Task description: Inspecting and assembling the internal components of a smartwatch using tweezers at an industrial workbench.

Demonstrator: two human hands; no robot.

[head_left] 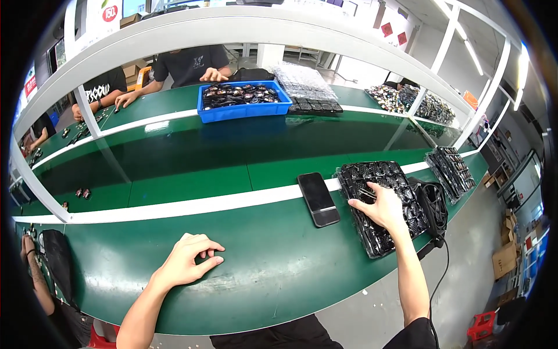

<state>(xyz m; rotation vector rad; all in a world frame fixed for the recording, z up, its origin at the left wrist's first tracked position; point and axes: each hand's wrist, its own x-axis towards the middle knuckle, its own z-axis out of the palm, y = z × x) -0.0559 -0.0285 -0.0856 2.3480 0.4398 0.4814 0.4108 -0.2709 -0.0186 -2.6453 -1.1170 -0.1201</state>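
Observation:
My left hand (190,259) rests on the green tabletop (250,291), its fingers loosely curled and the thumb apart from them, with nothing in it. Over on the right, my right hand (382,208) lies over a stack of black plastic trays (375,235) with many small pockets. Its thumb and forefinger are spread. Between them, thin silvery pieces (366,193) lie on the top tray, too small to name. A black phone (318,199) lies flat just left of the trays. Against the trays' right side sits a coiled black cable (433,203).
A white shelf frame (174,205) crosses the bench. Beyond stands a blue bin (244,110) full of small dark parts. More black trays (450,174) lie at the right edge. Co-workers sit opposite and at left; a black bag (56,264) lies at the left end.

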